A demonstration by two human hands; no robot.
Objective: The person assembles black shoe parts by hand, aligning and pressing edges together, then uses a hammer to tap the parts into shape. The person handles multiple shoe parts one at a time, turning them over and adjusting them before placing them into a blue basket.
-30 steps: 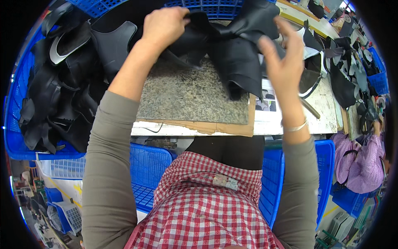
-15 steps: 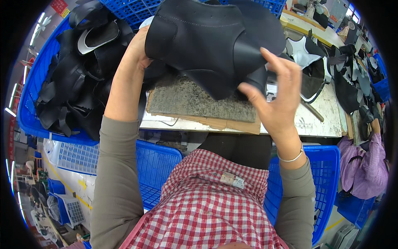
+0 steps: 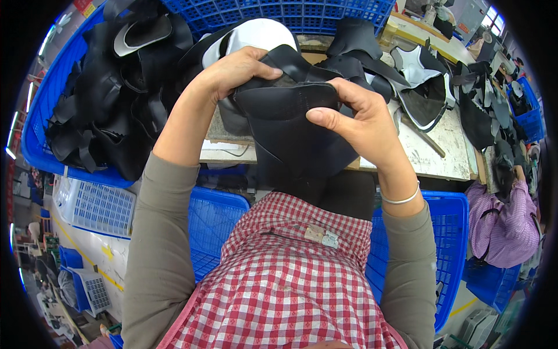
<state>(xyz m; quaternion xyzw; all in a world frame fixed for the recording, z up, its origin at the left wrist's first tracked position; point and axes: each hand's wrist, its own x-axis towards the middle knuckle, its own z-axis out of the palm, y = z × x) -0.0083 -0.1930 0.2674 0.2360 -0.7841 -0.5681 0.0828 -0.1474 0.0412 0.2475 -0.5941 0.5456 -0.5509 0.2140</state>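
Both hands hold a black leather shoe upper [image 3: 296,131] over the front edge of the workbench, close to my apron. My left hand [image 3: 241,72] pinches its upper left edge, thumb along the top. My right hand [image 3: 363,116] grips the upper right edge, with the thumb on the near face and the fingers behind. The opening between the two edges faces up. Behind the left hand lies a piece with a rounded white part [image 3: 261,34]. More black shoe pieces [image 3: 354,43] rest on the bench beyond the right hand.
At the left a blue basket [image 3: 35,139] is heaped with black uppers. Another blue crate [image 3: 279,17] stands behind the bench. Black and white pieces [image 3: 427,87] and a metal rod [image 3: 424,136] lie to the right on the white bench top [image 3: 407,157]. A person in a purple checked garment [image 3: 503,221] works at far right.
The upper has come down and nearer to me and is turned so its opening faces up. My right hand, spread before, now grips its edge. The white-toed piece behind is now exposed.
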